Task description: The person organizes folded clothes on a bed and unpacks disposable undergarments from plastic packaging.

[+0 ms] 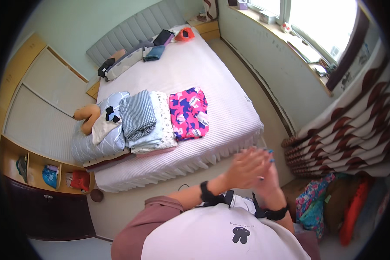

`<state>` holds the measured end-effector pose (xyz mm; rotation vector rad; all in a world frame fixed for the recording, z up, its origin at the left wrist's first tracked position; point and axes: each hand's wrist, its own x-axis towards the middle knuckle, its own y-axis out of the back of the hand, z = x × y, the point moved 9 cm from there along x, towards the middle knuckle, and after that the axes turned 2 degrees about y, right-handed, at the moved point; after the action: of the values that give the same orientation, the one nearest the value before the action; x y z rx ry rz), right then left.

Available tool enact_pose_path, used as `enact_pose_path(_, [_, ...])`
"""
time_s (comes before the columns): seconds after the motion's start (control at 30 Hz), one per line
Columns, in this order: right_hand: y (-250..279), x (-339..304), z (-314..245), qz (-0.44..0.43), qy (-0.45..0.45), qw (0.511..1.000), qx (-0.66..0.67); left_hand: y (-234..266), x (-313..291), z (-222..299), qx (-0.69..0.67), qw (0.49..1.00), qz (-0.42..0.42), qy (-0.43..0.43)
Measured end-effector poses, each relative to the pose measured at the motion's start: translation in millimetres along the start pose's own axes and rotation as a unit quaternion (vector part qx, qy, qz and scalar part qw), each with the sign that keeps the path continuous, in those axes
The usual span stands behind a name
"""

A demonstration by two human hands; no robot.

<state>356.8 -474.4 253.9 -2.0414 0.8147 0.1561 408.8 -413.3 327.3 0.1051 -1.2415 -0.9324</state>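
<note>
My left hand [246,168] and my right hand [269,180] meet in front of my chest, past the foot of the bed. The left palm lies over the right one, with fingers stretched out and slightly blurred. No object shows between them. A black band circles each wrist. Nearest to the hands on the bed [221,108] is a folded pink and navy patterned cloth [189,113]. Left of it stand folded piles, with a blue checked cloth [138,115] on top of one. A grey-blue patterned pillow [80,143] carries a tan curved cushion [90,118] and a white garment [104,129].
Clothes and bags lie by the grey headboard [134,28]. A shelf unit [37,169] stands left, a small brown pot [97,195] beside it. At right hang patterned curtains [346,130], with a floral cloth [312,203] and red cloth [354,212] below. Small items line the windowsill [273,30].
</note>
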Motion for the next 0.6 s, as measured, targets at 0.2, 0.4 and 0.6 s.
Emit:
enact_pose_path(0.2, [-152, 8, -46, -0.226, 0.425, 0.815, -0.323, 13, -51, -169, -0.297, 0.848, 0.158, 0.411])
enact_pose_path(0.4, [-59, 132, -30, -0.046, 0.378, 0.653, -0.655, 43, 37, -117, -0.580, 0.728, 0.014, 0.365])
enact_pose_path(0.6, [117, 161, -98, 0.100, 0.029, 0.778, -0.619, 18, 112, -75, -0.695, 0.663, -0.219, 0.174])
